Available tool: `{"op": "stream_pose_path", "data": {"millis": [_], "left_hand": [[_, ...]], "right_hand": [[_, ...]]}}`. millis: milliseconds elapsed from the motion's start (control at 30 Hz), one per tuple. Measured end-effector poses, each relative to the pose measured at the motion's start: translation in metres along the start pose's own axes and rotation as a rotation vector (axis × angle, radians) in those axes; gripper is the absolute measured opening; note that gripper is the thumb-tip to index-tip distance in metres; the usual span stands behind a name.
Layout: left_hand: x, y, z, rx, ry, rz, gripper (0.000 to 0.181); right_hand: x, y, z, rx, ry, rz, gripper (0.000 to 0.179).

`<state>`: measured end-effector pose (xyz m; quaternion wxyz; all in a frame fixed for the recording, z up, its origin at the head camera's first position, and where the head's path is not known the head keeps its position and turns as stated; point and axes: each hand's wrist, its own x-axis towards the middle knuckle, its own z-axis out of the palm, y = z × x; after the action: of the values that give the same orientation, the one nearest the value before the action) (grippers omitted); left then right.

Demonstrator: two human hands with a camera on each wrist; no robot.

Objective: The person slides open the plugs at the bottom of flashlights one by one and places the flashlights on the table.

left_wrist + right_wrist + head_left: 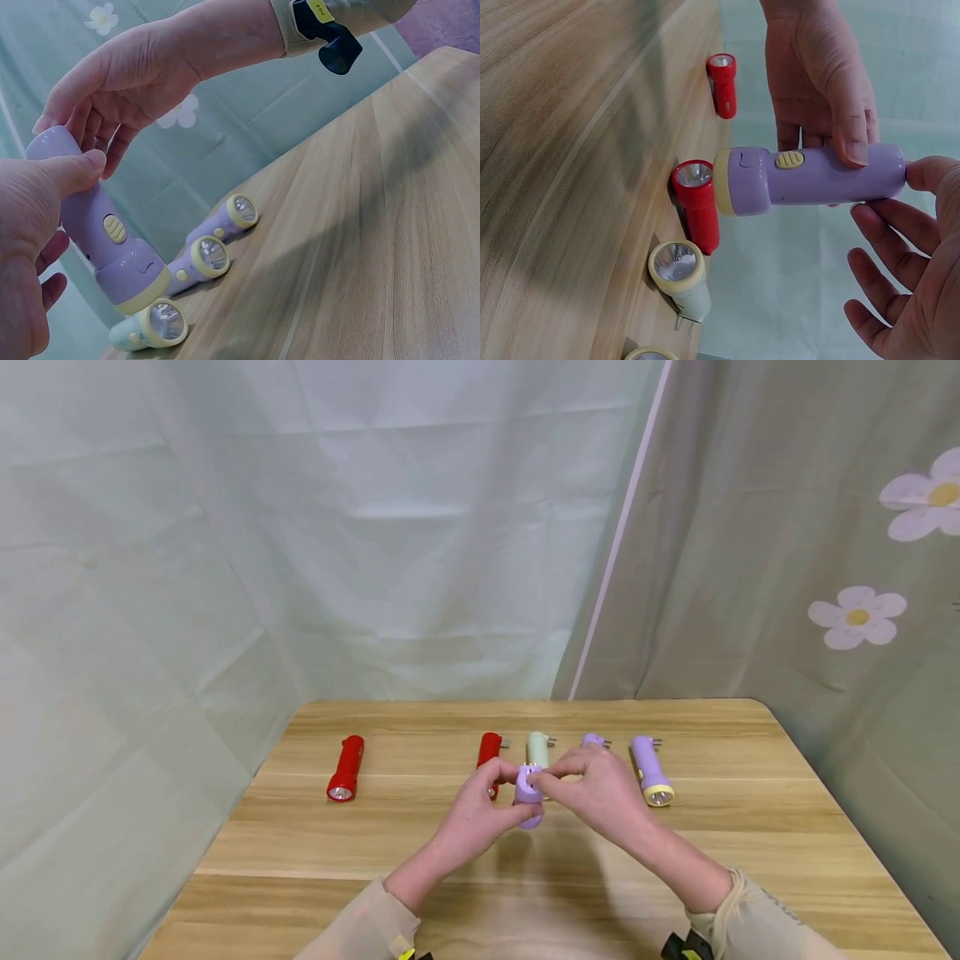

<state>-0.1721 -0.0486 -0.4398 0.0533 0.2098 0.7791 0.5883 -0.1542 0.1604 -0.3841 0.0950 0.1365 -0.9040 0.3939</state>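
A purple flashlight with a cream rim and ribbed cream switch is held up above the table, its lens end pointing down. My left hand grips its body between thumb and fingers; in the left wrist view the thumb lies across it above the switch. At the tail end, my right hand pinches the flashlight with thumb and index finger. The right wrist view shows this hand's other fingers loosely bent and off the flashlight. Small metal prongs show near the tail in the head view.
On the wooden table, a red flashlight lies far left. Behind my hands lie another red one, a pale green one and a partly hidden purple one. Another purple flashlight lies right. Curtains surround the table.
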Motion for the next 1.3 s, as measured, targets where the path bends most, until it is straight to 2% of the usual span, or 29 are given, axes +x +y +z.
{"op": "stream_pose_path", "data": {"millis": [700, 933, 1300], "left_hand": [[0.002, 0.0008, -0.0026, 0.019, 0.01, 0.008, 0.033], [0.0017, 0.0017, -0.0024, 0.02, 0.016, 0.009, 0.032], [0.0016, -0.0014, -0.0026, 0.019, 0.01, 0.016, 0.033]], "right_hand": [[0.0047, -0.0013, -0.0004, -0.02, -0.005, -0.015, 0.013], [0.0063, -0.0019, -0.0011, -0.04, 0.001, 0.016, 0.018], [0.0075, -0.0003, -0.0029, -0.035, -0.04, 0.032, 0.019]]}}
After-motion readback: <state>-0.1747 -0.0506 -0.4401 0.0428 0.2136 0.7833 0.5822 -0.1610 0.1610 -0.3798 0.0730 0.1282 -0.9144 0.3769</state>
